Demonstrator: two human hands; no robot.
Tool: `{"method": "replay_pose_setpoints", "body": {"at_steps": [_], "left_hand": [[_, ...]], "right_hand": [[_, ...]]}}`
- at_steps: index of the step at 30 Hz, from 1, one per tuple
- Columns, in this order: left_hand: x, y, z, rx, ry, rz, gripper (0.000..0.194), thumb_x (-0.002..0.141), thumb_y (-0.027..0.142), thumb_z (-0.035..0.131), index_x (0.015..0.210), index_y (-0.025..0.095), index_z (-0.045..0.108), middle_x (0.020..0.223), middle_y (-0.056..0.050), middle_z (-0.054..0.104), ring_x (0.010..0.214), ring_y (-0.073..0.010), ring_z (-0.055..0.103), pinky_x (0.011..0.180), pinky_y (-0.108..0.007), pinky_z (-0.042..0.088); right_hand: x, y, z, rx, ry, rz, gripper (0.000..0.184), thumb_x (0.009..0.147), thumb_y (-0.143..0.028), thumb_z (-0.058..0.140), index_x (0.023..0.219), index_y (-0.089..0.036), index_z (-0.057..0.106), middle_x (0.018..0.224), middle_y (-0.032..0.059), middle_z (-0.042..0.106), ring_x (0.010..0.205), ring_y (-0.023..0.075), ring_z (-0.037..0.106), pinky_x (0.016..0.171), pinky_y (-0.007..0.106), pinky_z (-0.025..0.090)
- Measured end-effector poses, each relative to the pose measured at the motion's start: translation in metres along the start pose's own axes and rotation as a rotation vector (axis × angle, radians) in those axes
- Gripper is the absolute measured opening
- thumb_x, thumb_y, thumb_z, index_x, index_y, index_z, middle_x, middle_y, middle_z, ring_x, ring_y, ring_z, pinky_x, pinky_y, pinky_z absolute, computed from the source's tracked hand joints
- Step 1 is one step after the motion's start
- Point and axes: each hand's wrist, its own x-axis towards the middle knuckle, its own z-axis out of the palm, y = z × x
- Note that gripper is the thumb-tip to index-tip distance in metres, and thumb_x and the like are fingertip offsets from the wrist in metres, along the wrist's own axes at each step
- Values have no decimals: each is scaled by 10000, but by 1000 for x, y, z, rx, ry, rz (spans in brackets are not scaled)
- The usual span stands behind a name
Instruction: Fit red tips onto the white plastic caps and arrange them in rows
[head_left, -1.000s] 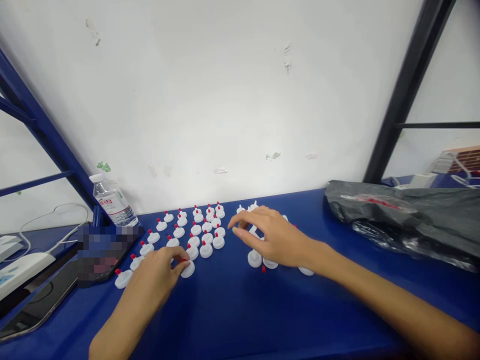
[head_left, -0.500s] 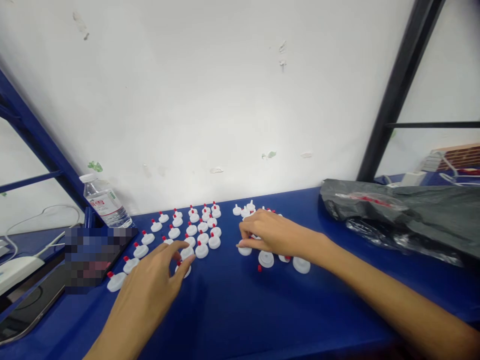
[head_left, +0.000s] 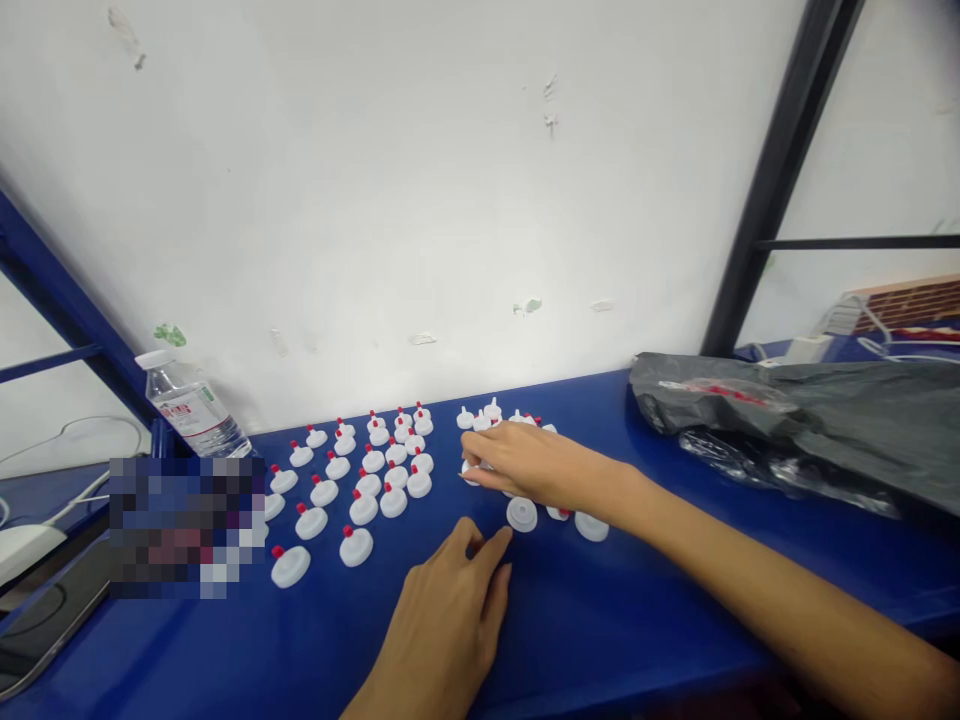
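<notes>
Right hand [head_left: 517, 460] pinching a cap [head_left: 471, 470], left hand [head_left: 454, 600] low over the desk [head_left: 600, 620]

Nearest on my feed, the left hand sits toward the desk's front edge, fingers bent and pointing away from me; its grip is turned from view, so I cannot tell whether it grasps anything. By the left edge I see a phone [head_left: 52, 610] lying flat, with a pixelated patch beside it. Just past the left fingertips lies a ringed cap [head_left: 521, 514], apart from the rows. Farther in, near the middle of the desk, I have the right thumb and finger closed on their cap, with plain caps [head_left: 592, 526] lying around that hand. Left of these, tipped caps [head_left: 356, 546] stand red end up in rough rows reaching the back edge. A crumpled dark bag [head_left: 810, 425] lies toward the back right corner, a bottle [head_left: 187, 405] near the back left, and the wall [head_left: 375, 200] rises behind
</notes>
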Motion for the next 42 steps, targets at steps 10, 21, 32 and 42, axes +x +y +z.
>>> {"method": "replay_pose_setpoints", "body": {"at_steps": [10,21,32,42], "left_hand": [[6,-3,5,49,20,-4,285,995,208,445,1113,274,696,1067,-35,673,830,-164,698,643,-226,518],[1,-10,-12,49,-82,-166,299,979,131,383,1063,194,663,1073,-88,656,890,-210,702,815,-318,533],[0,-41,-17,-163,136,-110,415,964,177,346,1230,196,663,1090,-95,658,684,-141,658,665,-274,529],[-2,-47,-53,-680,322,-274,343,894,430,525,1023,170,707,813,-31,645,573,-158,675,578,-295,547]], "right_hand": [[2,-2,1,-31,38,-63,211,1024,-363,508,1004,-177,607,897,57,663,825,193,597,726,307,419],[5,-12,1,-157,46,-80,382,1065,-387,370,846,-179,603,779,52,606,785,207,510,762,340,398],[-2,-24,2,-16,55,-41,282,1024,-195,401,1287,-173,498,1181,143,613,1066,275,607,948,472,478],[0,-27,-1,128,18,-34,549,927,-156,607,1428,-233,397,1241,102,581,979,210,646,826,345,540]]}}
